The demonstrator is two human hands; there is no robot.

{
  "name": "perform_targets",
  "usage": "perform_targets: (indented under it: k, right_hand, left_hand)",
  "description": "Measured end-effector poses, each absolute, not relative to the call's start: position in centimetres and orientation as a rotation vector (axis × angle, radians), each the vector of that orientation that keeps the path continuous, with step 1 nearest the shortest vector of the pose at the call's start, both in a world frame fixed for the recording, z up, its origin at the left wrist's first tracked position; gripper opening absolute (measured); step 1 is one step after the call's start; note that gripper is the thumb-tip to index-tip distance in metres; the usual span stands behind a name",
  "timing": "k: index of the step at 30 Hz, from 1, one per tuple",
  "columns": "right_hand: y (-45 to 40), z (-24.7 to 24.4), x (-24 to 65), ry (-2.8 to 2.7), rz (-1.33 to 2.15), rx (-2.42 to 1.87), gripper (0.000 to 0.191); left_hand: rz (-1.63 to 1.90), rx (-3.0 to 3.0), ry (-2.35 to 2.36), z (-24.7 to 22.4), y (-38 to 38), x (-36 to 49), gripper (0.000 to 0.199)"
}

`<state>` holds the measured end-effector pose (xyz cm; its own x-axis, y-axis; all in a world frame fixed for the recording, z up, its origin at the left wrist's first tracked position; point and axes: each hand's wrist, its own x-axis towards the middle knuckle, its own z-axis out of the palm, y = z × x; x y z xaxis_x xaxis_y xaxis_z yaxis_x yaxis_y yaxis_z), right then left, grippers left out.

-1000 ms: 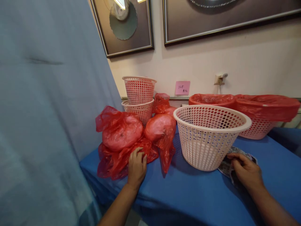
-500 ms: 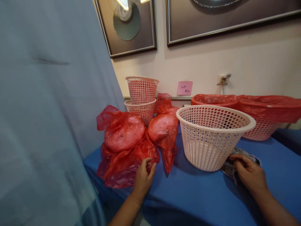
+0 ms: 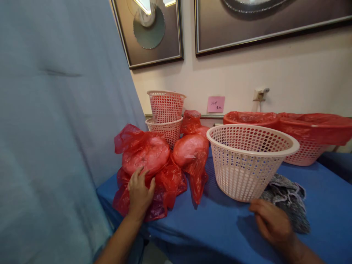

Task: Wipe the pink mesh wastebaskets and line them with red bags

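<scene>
My left hand, fingers spread, is at the front of a heap of red plastic bags on the left of the table. Another red bag with a rounded bulge lies to its right. A pale pink perforated basket stands upright right of the middle. In front of its base is my right hand, fingers curled together and somewhat blurred; what they hold, if anything, is hidden. A crumpled grey cloth lies just behind and right of that hand.
Two stacked pink baskets stand at the back. Behind on the right are baskets with red liners. A blue curtain hangs at the left. The table has a blue cover. A pink note is on the wall.
My left hand has moved left over the red bags and its fingers have spread. My right hand has come away from the grey cloth, leftward and nearer, and the cloth lies more bunched.
</scene>
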<state>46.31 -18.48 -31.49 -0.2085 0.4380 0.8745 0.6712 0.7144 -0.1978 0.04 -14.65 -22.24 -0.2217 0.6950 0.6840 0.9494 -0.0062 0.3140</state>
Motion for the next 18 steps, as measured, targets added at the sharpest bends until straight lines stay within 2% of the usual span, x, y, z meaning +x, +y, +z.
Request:
perform_targets:
  k: [3, 7, 12, 14, 16, 18]
  right_hand:
    - [-19.5, -30.5, 40.7, -1.961, -0.196, -0.649, 0.036]
    - [-19.3, -28.5, 31.8, -2.097, 0.022, -0.688, 0.048]
    - [-16.6, -26.3, 22.3, -2.393, 0.210, -0.844, 0.080]
    - [-15.3, -25.9, 19.7, -2.441, 0.221, -0.879, 0.085]
    - [-14.2, -26.1, 18.0, -2.396, 0.183, -0.896, 0.071]
    - [-13.5, -26.8, 17.4, -2.325, 0.136, -0.879, 0.041]
  left_hand:
    - [-0.908, -1.694, -2.075, -21.2, -12.7, -1.3, 0.057]
    - [-0.732, -1.671, -2.231, -20.6, -10.2, -2.0, 0.078]
    - [-0.595, -1.666, -2.302, -21.1, -9.4, -1.8, 0.078]
    - [-0.547, -1.683, -2.300, -21.3, -9.5, -1.8, 0.076]
    - [-0.503, -1.697, -2.300, -21.3, -9.5, -2.1, 0.076]
    - [-0.468, -1.703, -2.300, -21.2, -9.5, -2.6, 0.077]
